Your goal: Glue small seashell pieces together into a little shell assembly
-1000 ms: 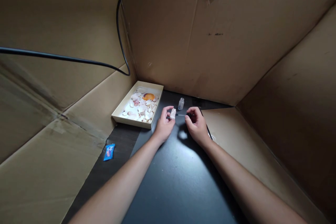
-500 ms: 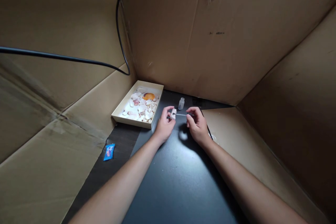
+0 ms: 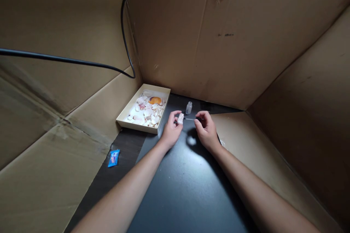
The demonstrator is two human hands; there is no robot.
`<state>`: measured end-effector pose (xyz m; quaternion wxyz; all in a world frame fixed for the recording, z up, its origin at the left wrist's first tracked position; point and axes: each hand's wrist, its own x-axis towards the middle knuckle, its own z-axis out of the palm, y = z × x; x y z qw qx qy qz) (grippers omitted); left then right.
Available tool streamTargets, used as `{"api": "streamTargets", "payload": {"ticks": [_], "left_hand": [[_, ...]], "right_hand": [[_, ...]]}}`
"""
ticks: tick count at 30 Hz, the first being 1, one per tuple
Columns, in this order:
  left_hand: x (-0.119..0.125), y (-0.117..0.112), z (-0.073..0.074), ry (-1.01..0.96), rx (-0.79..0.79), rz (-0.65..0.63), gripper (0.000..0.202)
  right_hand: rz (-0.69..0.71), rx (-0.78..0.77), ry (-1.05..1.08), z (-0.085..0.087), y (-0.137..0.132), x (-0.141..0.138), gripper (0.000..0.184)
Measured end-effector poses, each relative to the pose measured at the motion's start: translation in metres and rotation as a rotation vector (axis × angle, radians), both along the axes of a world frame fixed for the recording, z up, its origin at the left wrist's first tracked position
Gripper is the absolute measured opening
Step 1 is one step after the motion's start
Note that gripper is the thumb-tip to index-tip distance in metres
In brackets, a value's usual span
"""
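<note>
My left hand (image 3: 171,129) pinches a small pale ridged seashell (image 3: 180,118) above the black tabletop. My right hand (image 3: 206,129) is closed on a thin brush with a dark cap (image 3: 191,119), and its tip points at the shell. Just behind the two hands stands a small clear bottle (image 3: 188,107) with no cap on it. A shallow cream tray (image 3: 128,111) of several pale shells and one orange shell (image 3: 155,100) lies to the left of my left hand.
Cardboard walls enclose the black table (image 3: 186,182) on the left, back and right. A black cable (image 3: 124,36) hangs across the left wall. A blue wrapped sweet (image 3: 113,157) lies at the table's left edge.
The shell has turned slightly between my left fingers, and my right hand has shifted the brush a little against it. Arms and other things stay put.
</note>
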<state>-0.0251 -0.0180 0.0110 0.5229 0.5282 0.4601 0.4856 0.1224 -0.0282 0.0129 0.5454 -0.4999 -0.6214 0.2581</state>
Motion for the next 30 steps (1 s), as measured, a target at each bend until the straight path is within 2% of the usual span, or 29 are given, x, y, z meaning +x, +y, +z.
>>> {"api": "streamTargets", "payload": {"ticks": [4, 8, 13, 17, 22, 26, 30], "left_hand": [[0.0002, 0.0000, 0.0001, -0.002, -0.002, 0.011, 0.042], [0.0001, 0.0001, -0.0005, 0.001, -0.003, 0.014, 0.043], [-0.0001, 0.0007, -0.0019, 0.004, 0.006, 0.007, 0.043], [0.0003, 0.0004, -0.0013, 0.004, 0.006, 0.012, 0.042], [0.0006, -0.0010, 0.0009, -0.001, 0.003, 0.008, 0.041], [0.0004, -0.0006, 0.0002, 0.006, 0.008, 0.010, 0.042], [0.0005, 0.0002, -0.0010, 0.014, 0.017, 0.016, 0.041]], "right_hand": [[0.042, -0.052, 0.002, 0.0004, -0.0001, -0.0001, 0.012], [-0.002, -0.003, -0.013, 0.0004, -0.0002, 0.0000, 0.011], [0.048, -0.046, 0.000, 0.0000, -0.0002, -0.0001, 0.013], [-0.005, 0.011, -0.016, 0.0004, -0.0005, -0.0005, 0.012], [0.035, -0.042, -0.001, 0.0001, -0.0010, -0.0008, 0.014], [-0.023, 0.008, -0.023, 0.0010, -0.0002, -0.0008, 0.012], [0.028, 0.000, -0.008, 0.0011, -0.0002, -0.0004, 0.012]]}}
